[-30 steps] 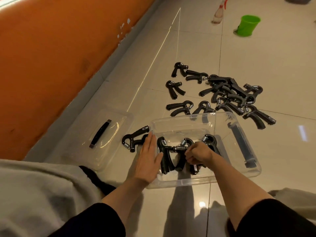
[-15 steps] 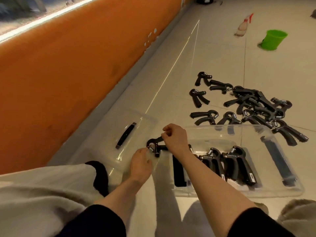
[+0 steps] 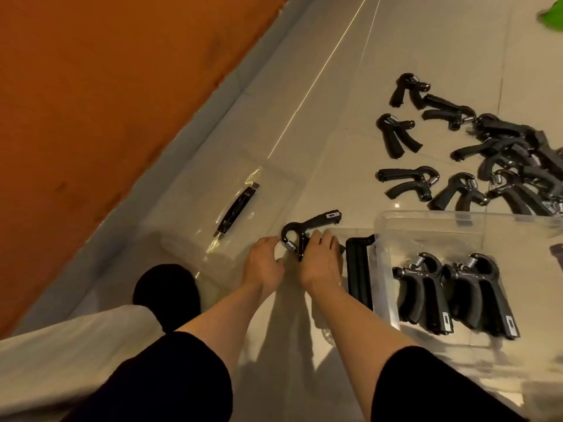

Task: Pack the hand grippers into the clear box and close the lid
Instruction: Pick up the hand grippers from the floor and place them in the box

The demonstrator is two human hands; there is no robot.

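A black hand gripper (image 3: 307, 228) lies on the floor just left of the clear box (image 3: 426, 220). My right hand (image 3: 321, 261) covers and grips its lower handle. My left hand (image 3: 263, 264) touches its ring end from the left, fingers curled. Inside the box stand two black hand grippers (image 3: 451, 293) side by side, and a black latch (image 3: 359, 272) sits on the box's left wall. Several more hand grippers (image 3: 475, 166) lie scattered on the tiles beyond the box. The clear lid (image 3: 213, 214) with its black handle lies on the floor to the left.
An orange wall (image 3: 91, 86) with a pale skirting runs along the left. A green bucket (image 3: 553, 16) shows at the top right corner. My knee in grey cloth (image 3: 61, 354) and a black foot (image 3: 167, 293) are at the lower left.
My right hand left the box and crossed left to the gripper on the floor. My left hand moved from the box wall to that gripper. The camera came closer and turned left.
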